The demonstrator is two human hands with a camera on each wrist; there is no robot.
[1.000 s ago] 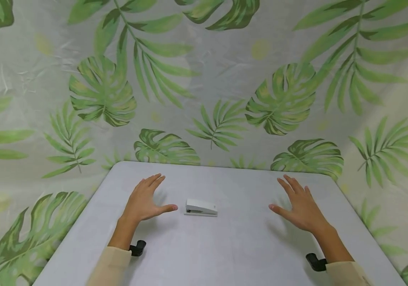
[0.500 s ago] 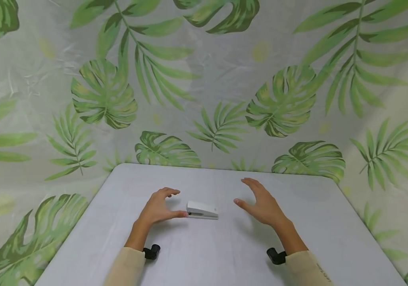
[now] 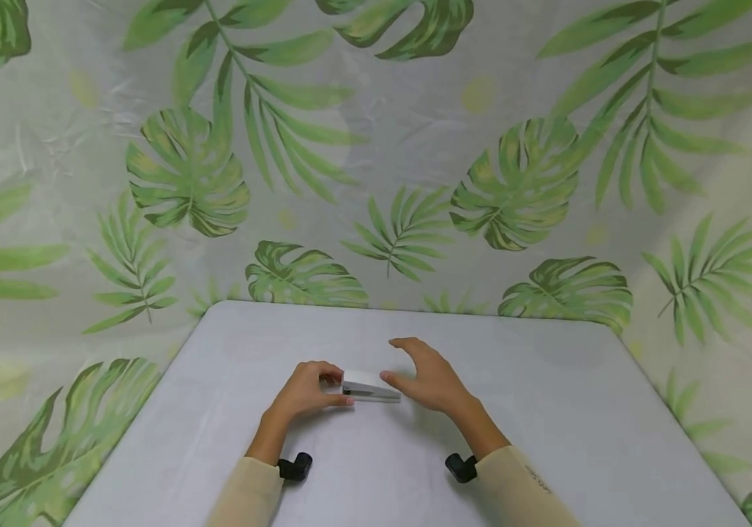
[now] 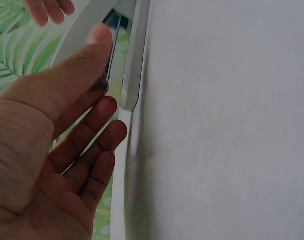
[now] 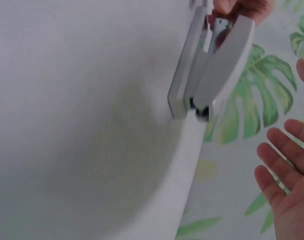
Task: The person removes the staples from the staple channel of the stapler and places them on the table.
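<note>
A white stapler [image 3: 371,389] rests near the middle of the white table, its open mouth facing left. My left hand [image 3: 309,389] pinches that left end, thumb at the front side and curled fingers at the back. In the left wrist view the thumb [image 4: 99,37] lies against the stapler's side, by the gap above its base [image 4: 133,75]. My right hand [image 3: 434,380] hovers at the right, hinged end, fingers spread and relaxed. Seen from the right wrist, its fingers [image 5: 281,155] stand apart from the stapler [image 5: 211,70].
A white cloth covers the table [image 3: 376,468], whose far edge meets a leaf-patterned curtain [image 3: 402,146]. Black wrist mounts sit on the left wrist [image 3: 295,466] and the right wrist [image 3: 461,468], below the light sleeves.
Both hands have moved inward toward the stapler. The left hand's fingers have curled in around its left end, while the right hand has come left, close to its other end.
</note>
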